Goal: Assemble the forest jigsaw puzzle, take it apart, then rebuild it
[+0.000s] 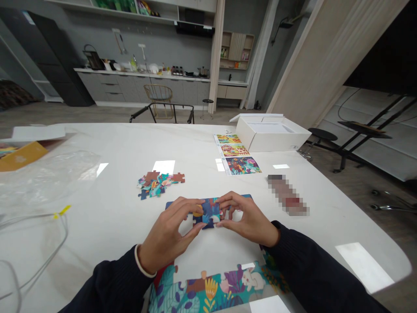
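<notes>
Kitchen/dining rm w/ counter (130, 74), fridge (54, 58)

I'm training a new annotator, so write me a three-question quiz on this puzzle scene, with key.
1. True or false: the left hand and the right hand both touch the small, mostly blue section of puzzle.
2. Fill in: the loose pile of multicoloured puzzle pieces lies nearer the ____ hand.
3. Which lies right beside the open white box?
A) crumpled clear plastic
B) sheet printed with three colourful pictures
C) pale cable with yellow tie

Key: 1 true; 2 left; 3 B
</notes>
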`<state>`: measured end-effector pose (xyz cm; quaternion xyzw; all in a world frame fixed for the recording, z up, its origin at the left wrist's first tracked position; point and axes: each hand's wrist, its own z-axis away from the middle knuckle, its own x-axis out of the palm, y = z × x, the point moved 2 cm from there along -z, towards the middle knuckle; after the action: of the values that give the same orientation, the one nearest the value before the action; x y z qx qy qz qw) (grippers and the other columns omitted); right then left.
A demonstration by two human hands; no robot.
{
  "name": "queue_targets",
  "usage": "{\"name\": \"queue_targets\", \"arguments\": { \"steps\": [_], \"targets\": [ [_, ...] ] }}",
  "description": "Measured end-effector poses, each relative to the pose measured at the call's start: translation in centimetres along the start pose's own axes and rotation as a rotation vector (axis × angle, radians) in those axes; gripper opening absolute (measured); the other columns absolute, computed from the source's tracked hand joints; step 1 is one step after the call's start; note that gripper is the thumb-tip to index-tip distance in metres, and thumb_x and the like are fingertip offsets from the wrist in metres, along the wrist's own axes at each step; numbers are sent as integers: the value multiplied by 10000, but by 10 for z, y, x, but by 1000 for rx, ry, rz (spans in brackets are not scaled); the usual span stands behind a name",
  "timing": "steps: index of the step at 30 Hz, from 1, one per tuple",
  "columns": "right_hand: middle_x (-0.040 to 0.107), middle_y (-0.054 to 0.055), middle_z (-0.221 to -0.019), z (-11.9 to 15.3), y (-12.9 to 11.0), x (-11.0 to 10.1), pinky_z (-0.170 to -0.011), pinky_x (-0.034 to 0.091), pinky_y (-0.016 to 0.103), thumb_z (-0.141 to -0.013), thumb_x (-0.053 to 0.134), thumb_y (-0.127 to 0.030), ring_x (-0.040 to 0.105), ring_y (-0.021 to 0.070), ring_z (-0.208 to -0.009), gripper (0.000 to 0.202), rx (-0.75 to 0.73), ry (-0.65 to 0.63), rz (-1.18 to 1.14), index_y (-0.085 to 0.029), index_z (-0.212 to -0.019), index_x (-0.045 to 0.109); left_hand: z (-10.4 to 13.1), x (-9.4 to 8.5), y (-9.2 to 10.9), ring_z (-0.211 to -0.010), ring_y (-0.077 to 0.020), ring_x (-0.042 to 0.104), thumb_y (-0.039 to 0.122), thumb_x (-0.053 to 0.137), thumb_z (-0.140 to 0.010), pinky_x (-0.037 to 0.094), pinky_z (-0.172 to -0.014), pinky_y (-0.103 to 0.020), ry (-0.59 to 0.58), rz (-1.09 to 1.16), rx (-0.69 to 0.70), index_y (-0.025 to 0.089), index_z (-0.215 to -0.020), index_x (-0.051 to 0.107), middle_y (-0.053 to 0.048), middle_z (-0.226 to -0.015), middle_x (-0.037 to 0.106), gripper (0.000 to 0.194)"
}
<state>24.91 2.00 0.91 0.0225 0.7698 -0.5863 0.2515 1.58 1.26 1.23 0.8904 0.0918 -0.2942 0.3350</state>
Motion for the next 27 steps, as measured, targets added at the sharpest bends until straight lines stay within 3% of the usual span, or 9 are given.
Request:
{"name": "queue_targets", "arguments": {
  "steps": [17,27],
  "targets": [
    [754,48,-918,0,-1,0,-636,548,294,-747,893,-341,713,195,-805,444,-3,3,-2,-221,-1081,626,1,1,-1,-1143,-252,658,126,655,-959,558,-935,-414,-30,7,2,212,-1120,612,-129,-1229,700,187],
    [760,47,-937,1,1,0,-650,542,292,-737,895,-269,721,199,-828,448,5,1,-11,-221,-1090,623,0,0,0,-1127,-244,670,129,666,-951,567,-922,-400,-25,-5,10,212,-1112,618,-120,-1213,712,187]
  ]
}}
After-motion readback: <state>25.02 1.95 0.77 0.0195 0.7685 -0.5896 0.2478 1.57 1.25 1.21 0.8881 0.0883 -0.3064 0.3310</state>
